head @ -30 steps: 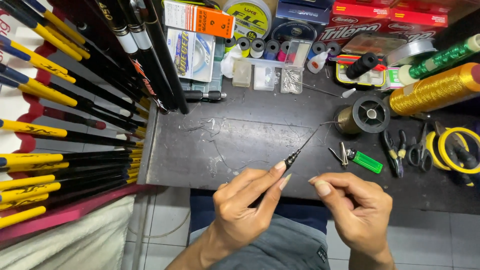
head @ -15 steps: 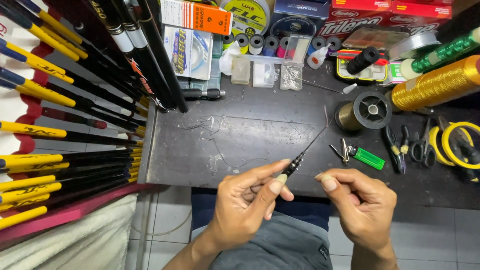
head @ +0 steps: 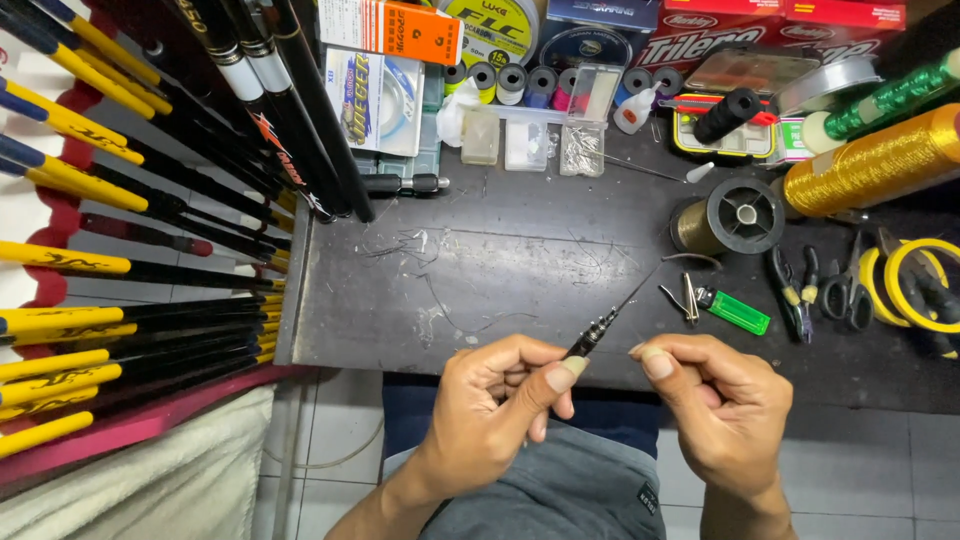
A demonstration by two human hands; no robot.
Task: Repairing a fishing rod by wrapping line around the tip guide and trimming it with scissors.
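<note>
My left hand (head: pixel 500 395) grips a thin black rod tip (head: pixel 600 328) between thumb and fingers; its fine end points up and right over the dark worktable (head: pixel 480 280). My right hand (head: pixel 715 400) sits just to the right of it, fingers curled and pinched together, apparently on a fine thread that I cannot make out clearly. Both hands hover at the table's near edge, above my lap.
Black-and-yellow fishing rods (head: pixel 130 260) fan out at the left. A black line spool (head: pixel 740 215), green lighter (head: pixel 735 312), pliers and scissors (head: pixel 825 290), gold thread cone (head: pixel 870 165), small spools and boxes (head: pixel 540 95) crowd the back and right.
The rod tip has tilted lower and shifted slightly; both hands stay close together at the table's near edge, thumbs moved a little along the rod.
</note>
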